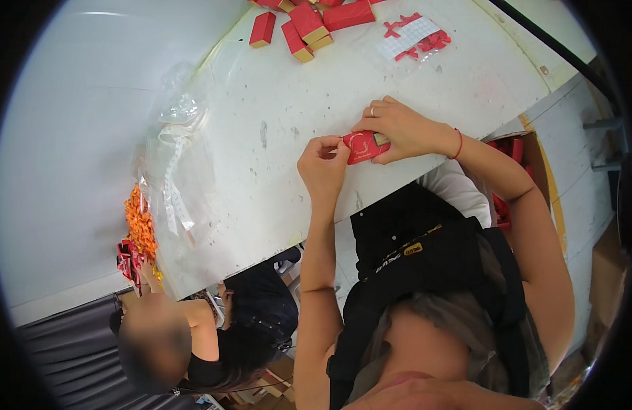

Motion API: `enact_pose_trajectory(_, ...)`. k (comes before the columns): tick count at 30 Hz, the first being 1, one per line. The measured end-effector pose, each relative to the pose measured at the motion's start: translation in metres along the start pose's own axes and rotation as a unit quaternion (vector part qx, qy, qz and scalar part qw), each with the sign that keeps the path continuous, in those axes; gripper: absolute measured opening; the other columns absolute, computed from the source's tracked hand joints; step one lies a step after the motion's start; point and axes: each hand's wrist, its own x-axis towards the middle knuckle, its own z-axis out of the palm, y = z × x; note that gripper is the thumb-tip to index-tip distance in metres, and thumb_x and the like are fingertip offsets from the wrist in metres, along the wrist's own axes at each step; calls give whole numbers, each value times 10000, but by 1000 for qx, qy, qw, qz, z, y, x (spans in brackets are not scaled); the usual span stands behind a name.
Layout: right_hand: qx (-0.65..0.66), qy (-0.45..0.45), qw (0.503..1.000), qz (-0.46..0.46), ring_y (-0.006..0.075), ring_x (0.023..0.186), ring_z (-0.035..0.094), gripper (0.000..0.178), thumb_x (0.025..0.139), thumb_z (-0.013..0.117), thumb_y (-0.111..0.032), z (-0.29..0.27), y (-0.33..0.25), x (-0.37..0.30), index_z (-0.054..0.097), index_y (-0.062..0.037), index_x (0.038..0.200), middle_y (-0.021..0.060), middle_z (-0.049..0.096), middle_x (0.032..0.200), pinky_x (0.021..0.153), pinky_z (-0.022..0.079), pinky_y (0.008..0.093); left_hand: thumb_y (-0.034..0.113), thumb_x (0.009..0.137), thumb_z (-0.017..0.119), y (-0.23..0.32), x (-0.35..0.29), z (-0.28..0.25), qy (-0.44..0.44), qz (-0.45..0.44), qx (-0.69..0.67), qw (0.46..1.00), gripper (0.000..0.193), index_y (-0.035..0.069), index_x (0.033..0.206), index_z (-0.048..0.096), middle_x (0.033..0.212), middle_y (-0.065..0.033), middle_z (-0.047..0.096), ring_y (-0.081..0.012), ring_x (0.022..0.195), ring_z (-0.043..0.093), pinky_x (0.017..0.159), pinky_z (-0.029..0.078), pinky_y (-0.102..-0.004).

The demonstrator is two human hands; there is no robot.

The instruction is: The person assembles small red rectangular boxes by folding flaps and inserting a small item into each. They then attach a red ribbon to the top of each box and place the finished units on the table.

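Note:
Both of my hands hold a small red box just above the near edge of the white table. My left hand pinches the box's left end with fingers curled. My right hand grips its right end from above, where a tan inner flap shows; there is a ring on one finger and a red cord on the wrist.
Several red and tan boxes lie at the table's far edge, next to a white sheet with red pieces. A clear plastic bag with white strips and a heap of orange bits sit at the left. Another person works at lower left.

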Motion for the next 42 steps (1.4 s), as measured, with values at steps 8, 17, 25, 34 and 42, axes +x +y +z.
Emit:
enact_pose_trajectory(8, 30, 20, 999, -14, 277, 1028, 571, 448, 739, 775, -340, -16, -1, -1, 685, -69, 1084, 99, 650, 1035, 930, 404, 379, 52, 871, 653, -20, -48, -64, -65, -59, -192, 978, 80, -23, 848, 670, 831, -92, 691, -132, 776, 638, 734, 510, -275)
enact_pose_trajectory(17, -175, 141, 964, 140, 288, 1234, 473, 369, 840, 695, -174, -84, 92, -22, 657, -150, 1207, 112, 583, 1255, 1029, 340, 474, 15, 898, 528, -33, -104, -132, -41, -50, -188, 980, 167, -51, 814, 657, 755, -101, 667, -141, 750, 644, 692, 499, -264)
enact_pose_trajectory(25, -135, 282, 894, 320, 338, 1219, 516, 487, 918, 575, -357, -66, 144, -19, 532, -133, 1349, 147, 611, 1250, 1045, 322, 475, 130, 931, 604, 16, 63, -6, -206, 292, 90, 930, 201, 65, 1099, 692, 1146, -93, 690, -265, 1077, 610, 963, 414, -363)
enact_pose_trajectory(34, -151, 284, 895, 308, 352, 1182, 531, 433, 904, 562, -265, -61, 143, -24, 558, -108, 1307, 176, 646, 1180, 971, 375, 479, 101, 884, 628, 13, 135, 96, -198, 410, 178, 872, 283, 121, 1156, 703, 1022, -76, 684, -263, 973, 584, 880, 419, -388)
enact_pose_trajectory(42, -188, 275, 898, 288, 319, 1184, 526, 470, 854, 627, -255, -56, 136, -26, 566, -108, 1296, 140, 651, 1173, 950, 376, 456, 132, 797, 743, 29, 134, 144, -233, 353, 123, 897, 236, 72, 1025, 733, 887, -114, 617, -259, 730, 598, 663, 486, -355)
